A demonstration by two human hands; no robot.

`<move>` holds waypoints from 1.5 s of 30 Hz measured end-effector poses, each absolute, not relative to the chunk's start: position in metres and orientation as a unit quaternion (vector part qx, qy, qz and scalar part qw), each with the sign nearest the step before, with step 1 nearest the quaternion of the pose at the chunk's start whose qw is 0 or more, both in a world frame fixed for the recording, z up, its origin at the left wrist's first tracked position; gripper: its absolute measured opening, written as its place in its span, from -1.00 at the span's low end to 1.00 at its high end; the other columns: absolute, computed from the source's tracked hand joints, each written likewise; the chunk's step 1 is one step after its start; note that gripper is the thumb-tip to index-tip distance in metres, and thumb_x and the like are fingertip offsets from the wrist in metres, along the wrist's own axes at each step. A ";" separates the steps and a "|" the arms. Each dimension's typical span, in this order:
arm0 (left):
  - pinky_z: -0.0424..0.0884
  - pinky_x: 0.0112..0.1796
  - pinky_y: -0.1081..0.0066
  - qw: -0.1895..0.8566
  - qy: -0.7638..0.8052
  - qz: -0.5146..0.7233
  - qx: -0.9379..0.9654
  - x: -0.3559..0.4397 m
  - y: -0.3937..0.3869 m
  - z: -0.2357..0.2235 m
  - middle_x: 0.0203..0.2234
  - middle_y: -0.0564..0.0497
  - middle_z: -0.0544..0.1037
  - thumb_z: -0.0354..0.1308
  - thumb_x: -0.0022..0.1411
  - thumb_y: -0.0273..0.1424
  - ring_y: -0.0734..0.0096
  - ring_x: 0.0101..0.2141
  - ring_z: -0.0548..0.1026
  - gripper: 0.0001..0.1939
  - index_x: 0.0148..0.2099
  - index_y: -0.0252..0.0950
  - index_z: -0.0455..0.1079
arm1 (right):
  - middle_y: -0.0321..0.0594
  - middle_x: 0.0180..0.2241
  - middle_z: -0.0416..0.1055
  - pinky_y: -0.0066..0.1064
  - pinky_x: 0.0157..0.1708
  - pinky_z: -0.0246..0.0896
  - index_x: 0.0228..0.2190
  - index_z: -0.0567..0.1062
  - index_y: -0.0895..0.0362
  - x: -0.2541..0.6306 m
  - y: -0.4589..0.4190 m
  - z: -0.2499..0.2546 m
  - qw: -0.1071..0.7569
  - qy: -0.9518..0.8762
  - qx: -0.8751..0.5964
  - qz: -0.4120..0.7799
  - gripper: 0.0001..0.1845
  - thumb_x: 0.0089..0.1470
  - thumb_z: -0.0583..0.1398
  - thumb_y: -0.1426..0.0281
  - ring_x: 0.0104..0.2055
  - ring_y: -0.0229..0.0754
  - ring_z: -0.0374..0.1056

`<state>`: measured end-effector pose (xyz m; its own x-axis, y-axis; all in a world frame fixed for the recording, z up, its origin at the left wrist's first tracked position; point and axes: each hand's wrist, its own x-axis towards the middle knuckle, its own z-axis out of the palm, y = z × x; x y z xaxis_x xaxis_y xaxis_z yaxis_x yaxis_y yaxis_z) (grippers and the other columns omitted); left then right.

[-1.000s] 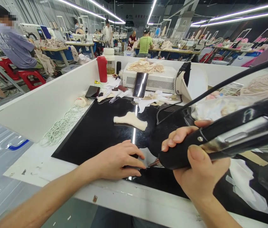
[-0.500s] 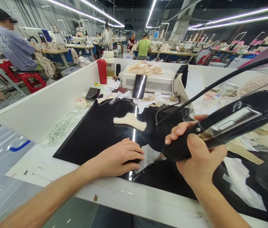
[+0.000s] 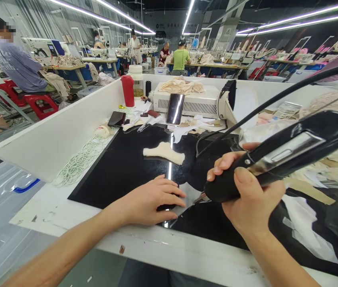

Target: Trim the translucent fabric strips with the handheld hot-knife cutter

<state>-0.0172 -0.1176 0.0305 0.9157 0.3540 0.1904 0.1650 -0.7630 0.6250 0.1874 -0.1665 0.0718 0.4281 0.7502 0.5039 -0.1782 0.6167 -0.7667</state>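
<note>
Left grip (image 3: 152, 201) was laid palm down, fingers half spread, near the tabletop (image 3: 157, 246) edge. Beyond it, the cream piece (image 3: 164, 153) was bordered by open black mat (image 3: 117, 167). Grey piece (image 3: 190, 191) was seen just right of the left fingertips, the nearer hand; long axis unclear. Tool (image 3: 288, 153) was clasped in the right grip (image 3: 254, 201), slanted, tip at the grey piece. Scraps (image 3: 302, 211) crowded the right.

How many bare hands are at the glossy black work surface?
2. The left hand rests at the thin grey sheet's left edge; the right hand grips the thick black handheld tool. No other shows there.
</note>
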 end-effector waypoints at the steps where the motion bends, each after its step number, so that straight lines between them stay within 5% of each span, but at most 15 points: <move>1: 0.06 0.32 0.08 0.315 0.139 0.149 0.927 -0.017 -0.117 0.030 0.13 -0.06 0.57 0.30 0.35 -0.40 0.15 0.19 0.43 -0.70 0.11 -0.17 0.53 | -0.39 -0.43 0.46 -0.37 -0.52 0.40 -0.12 0.47 0.01 0.186 -0.167 0.073 0.783 -0.442 -0.318 0.300 -0.58 0.00 0.46 0.33 -0.47 -0.23 0.36; 28: -0.02 0.36 0.06 0.285 0.133 0.126 0.941 -0.015 -0.117 0.034 0.11 -0.03 0.57 0.31 0.35 -0.40 0.14 0.22 0.40 -0.77 0.04 -0.18 0.53 | -0.36 -0.36 0.44 -0.34 -0.42 0.41 -0.02 0.45 -0.05 0.161 -0.186 0.063 0.753 -0.479 -0.291 0.344 -0.64 0.18 0.38 0.32 -0.38 -0.22 0.38; 38: 0.02 0.36 0.06 0.273 0.140 0.171 0.936 -0.019 -0.119 0.033 0.02 -0.05 0.60 0.30 0.38 -0.33 0.19 0.12 0.46 -0.87 -0.05 -0.20 0.56 | -0.37 -0.44 0.46 -0.38 -0.55 0.41 -0.11 0.51 0.00 0.185 -0.181 0.077 0.798 -0.427 -0.315 0.287 -0.57 -0.02 0.47 0.32 -0.47 -0.22 0.36; 45: 0.07 0.35 -0.03 0.236 0.117 0.147 0.954 -0.007 -0.123 0.025 0.18 -0.13 0.52 0.27 0.40 -0.27 0.12 0.19 0.43 -0.61 0.21 -0.24 0.46 | -0.39 -0.44 0.47 -0.38 -0.55 0.41 -0.13 0.51 0.00 0.198 -0.177 0.075 0.811 -0.410 -0.327 0.261 -0.57 -0.04 0.47 0.34 -0.48 -0.23 0.36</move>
<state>-0.0070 -0.1235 0.0251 0.9295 0.2923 0.2248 0.1539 -0.8616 0.4838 0.1982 -0.1775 0.0746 0.5281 0.6904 0.4945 -0.1548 0.6508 -0.7433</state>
